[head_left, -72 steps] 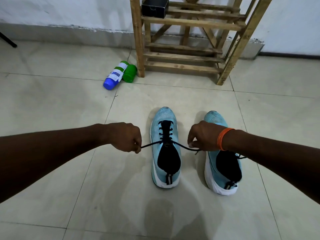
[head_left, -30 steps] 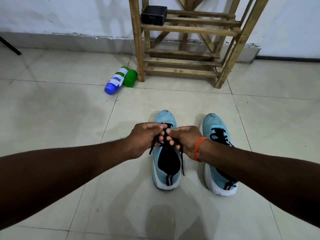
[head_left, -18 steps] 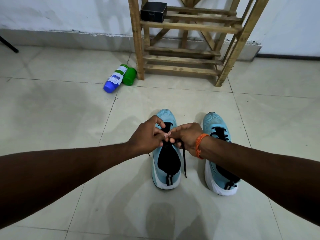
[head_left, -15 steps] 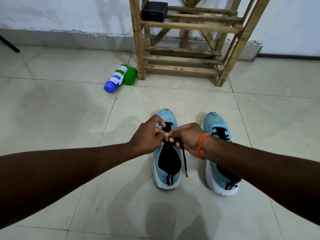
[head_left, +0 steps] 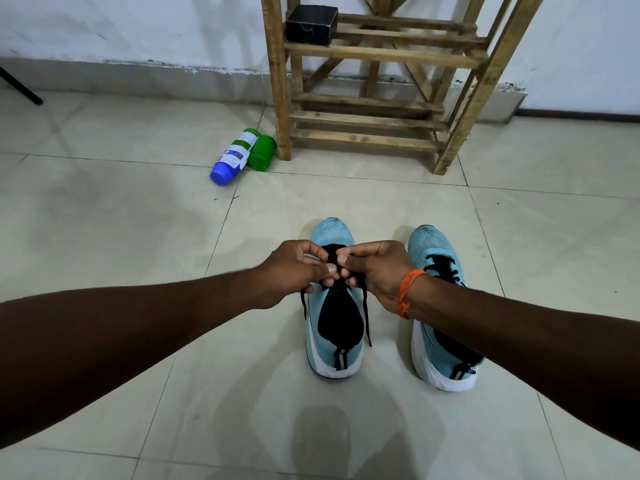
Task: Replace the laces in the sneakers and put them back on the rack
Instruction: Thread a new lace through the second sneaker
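Two light blue sneakers stand side by side on the tiled floor, toes toward the rack. Over the lacing of the left sneaker (head_left: 334, 327) my left hand (head_left: 294, 268) and my right hand (head_left: 375, 268) meet, fingertips close together. Both pinch the black lace (head_left: 365, 306), whose loose ends hang down either side of the shoe's opening. The right sneaker (head_left: 434, 251) has its black lace threaded; my right forearm crosses its rear half. The wooden rack (head_left: 367, 119) stands against the wall beyond the shoes.
A blue-capped bottle (head_left: 232, 159) lies on the floor next to a green container (head_left: 262, 153) by the rack's left leg. A small black box (head_left: 311, 25) sits on an upper rack shelf. A dark pole end (head_left: 20, 88) shows at far left.
My hands, earlier pulling the lace ends apart to either side, have come together over the left sneaker's lacing. In the last half second they have barely shifted.
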